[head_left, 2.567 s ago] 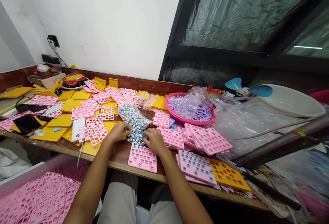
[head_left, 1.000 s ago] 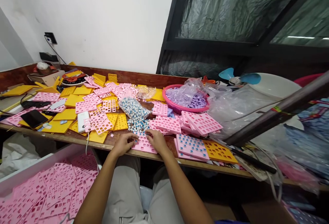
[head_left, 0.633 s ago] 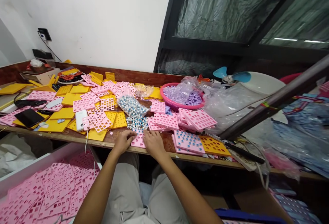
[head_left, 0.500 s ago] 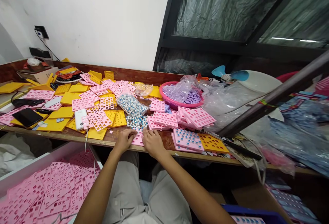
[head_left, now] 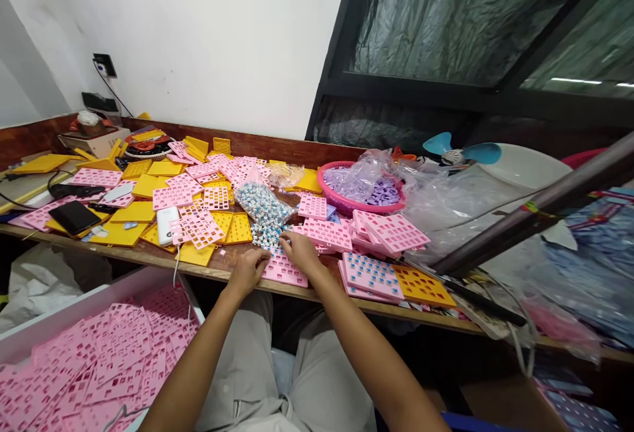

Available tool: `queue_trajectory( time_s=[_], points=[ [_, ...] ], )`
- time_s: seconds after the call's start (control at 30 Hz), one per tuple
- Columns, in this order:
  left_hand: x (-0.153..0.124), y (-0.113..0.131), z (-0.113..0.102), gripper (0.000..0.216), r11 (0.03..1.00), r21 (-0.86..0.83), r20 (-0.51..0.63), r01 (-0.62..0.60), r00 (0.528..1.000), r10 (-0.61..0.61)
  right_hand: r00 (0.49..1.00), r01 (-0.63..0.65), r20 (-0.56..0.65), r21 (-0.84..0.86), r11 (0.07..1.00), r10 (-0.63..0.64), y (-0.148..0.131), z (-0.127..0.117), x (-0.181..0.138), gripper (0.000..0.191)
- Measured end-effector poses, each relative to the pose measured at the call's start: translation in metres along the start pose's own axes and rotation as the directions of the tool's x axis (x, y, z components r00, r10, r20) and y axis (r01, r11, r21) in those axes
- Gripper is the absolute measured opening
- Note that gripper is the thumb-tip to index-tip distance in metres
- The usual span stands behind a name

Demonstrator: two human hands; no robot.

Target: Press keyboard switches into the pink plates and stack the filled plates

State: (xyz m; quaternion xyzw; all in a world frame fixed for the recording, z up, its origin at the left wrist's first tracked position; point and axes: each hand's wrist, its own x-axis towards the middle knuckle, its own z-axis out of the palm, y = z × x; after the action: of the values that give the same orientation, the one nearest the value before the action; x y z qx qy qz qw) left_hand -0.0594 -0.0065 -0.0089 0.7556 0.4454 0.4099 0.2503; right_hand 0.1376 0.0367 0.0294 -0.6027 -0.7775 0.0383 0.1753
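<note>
A pink grid plate lies at the front edge of the wooden table. My left hand rests on its left edge with the fingers curled. My right hand sits at the plate's far edge, fingers bent and pinched beside a loose heap of small blue-and-white switches. What the fingertips hold is too small to make out. A clear bag of the same switches lies just behind the heap.
Pink and yellow grid plates litter the table's left half, with a phone and a white power bank. A plate filled with blue switches lies to the right. A pink basket, plastic bags and a slanting pole stand right. A bin of pink plates sits below left.
My right hand has moved from the plate's near side up to the switch heap. The left hand has stayed at the plate's left edge. The view has shifted slightly.
</note>
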Motion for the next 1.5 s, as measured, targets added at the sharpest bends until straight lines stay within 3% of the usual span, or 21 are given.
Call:
queue_trajectory(
  time_s=[0.2,0.4,0.5,0.6,0.67,0.87,1.0,1.2,1.33,1.5],
  points=[
    [0.003,0.002,-0.001,0.014,0.985,0.169,-0.003,0.045,0.999,-0.045,0.996,-0.062,0.074,0.044,0.997,0.058,-0.003,0.016,0.035,0.024],
    [0.000,0.006,-0.001,0.015,0.992,0.123,-0.012,0.005,1.000,-0.004,0.993,-0.084,0.090,0.060,0.995,0.078,-0.005,0.017,0.039,0.024],
    [-0.001,0.001,-0.002,0.016,0.996,0.071,-0.133,0.051,0.990,-0.041,0.994,-0.072,0.083,0.057,0.996,0.067,-0.008,0.015,0.040,0.023],
    [0.004,-0.010,-0.004,0.020,0.991,0.007,-0.322,0.133,0.939,-0.124,0.998,-0.035,0.053,0.073,0.997,0.031,-0.009,0.014,0.041,0.021],
    [0.008,-0.019,-0.005,0.027,0.987,-0.010,-0.372,0.162,0.915,-0.154,1.000,-0.002,0.031,0.090,0.996,-0.001,-0.010,0.014,0.043,0.024],
    [0.015,-0.027,0.002,0.034,0.960,0.161,-0.254,0.227,0.950,-0.182,0.998,0.053,0.012,0.133,0.990,-0.055,-0.014,0.025,0.049,0.010],
    [0.013,-0.025,0.004,0.032,0.945,0.213,-0.221,0.248,0.954,-0.201,0.997,0.075,-0.029,0.189,0.979,-0.071,-0.012,0.022,0.044,0.013],
    [0.016,-0.023,0.003,0.019,0.952,0.225,-0.167,0.206,0.971,-0.170,0.964,0.159,-0.260,0.376,0.913,-0.061,0.021,0.002,-0.005,0.012],
    [0.017,-0.020,0.004,0.018,0.958,0.218,-0.157,0.189,0.975,-0.157,0.970,0.174,-0.219,0.326,0.929,-0.105,0.041,-0.001,-0.036,0.014],
    [0.011,-0.010,0.000,0.019,0.988,0.122,-0.180,0.094,0.981,-0.071,0.970,0.214,-0.177,0.293,0.932,-0.167,0.046,0.005,-0.044,0.015]
  ],
)
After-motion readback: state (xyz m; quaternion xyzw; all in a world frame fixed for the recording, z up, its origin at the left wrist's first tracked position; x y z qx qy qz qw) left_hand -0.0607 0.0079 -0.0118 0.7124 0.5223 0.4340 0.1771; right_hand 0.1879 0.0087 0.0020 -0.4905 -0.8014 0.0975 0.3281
